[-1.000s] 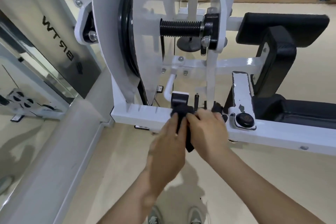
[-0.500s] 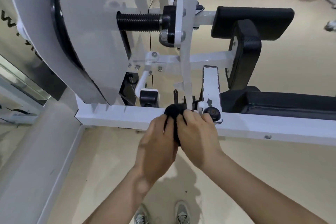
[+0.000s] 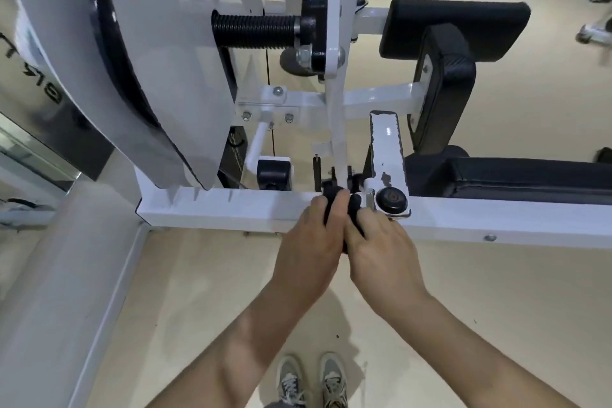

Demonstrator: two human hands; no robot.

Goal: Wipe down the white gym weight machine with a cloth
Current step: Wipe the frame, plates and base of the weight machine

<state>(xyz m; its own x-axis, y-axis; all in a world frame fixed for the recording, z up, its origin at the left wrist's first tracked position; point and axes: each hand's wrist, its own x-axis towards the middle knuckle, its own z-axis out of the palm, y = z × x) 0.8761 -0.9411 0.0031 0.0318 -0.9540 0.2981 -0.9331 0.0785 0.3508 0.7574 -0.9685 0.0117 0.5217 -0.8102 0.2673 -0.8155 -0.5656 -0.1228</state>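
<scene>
A: Looking down from the head, what takes the most space?
B: The white machine (image 3: 374,99), which stands on a beige floor (image 3: 496,301). Its big pale cover (image 3: 172,76) fills the upper left. A long white beam (image 3: 231,209) runs across the middle, from left to right.
A: And the black parts?
B: A pad (image 3: 453,26) at the upper right, and a seat (image 3: 530,175) low at the right, behind the beam. A ribbed grip (image 3: 255,28) sticks out sideways near the top.
A: Where are the hands?
B: Both are at the beam, side by side and touching each other. Below them, at the bottom edge, are grey shoes (image 3: 291,381).
A: What do they hold?
B: The left hand (image 3: 308,252) and the right hand (image 3: 381,252) each curl their fingers round one black cloth (image 3: 332,195).
A: Where exactly is the cloth?
B: It is bunched between the two hands on top of the beam, at the foot of a thin white upright (image 3: 334,109). Only small parts of it show. Just to its right sits a round black cap (image 3: 390,199).
</scene>
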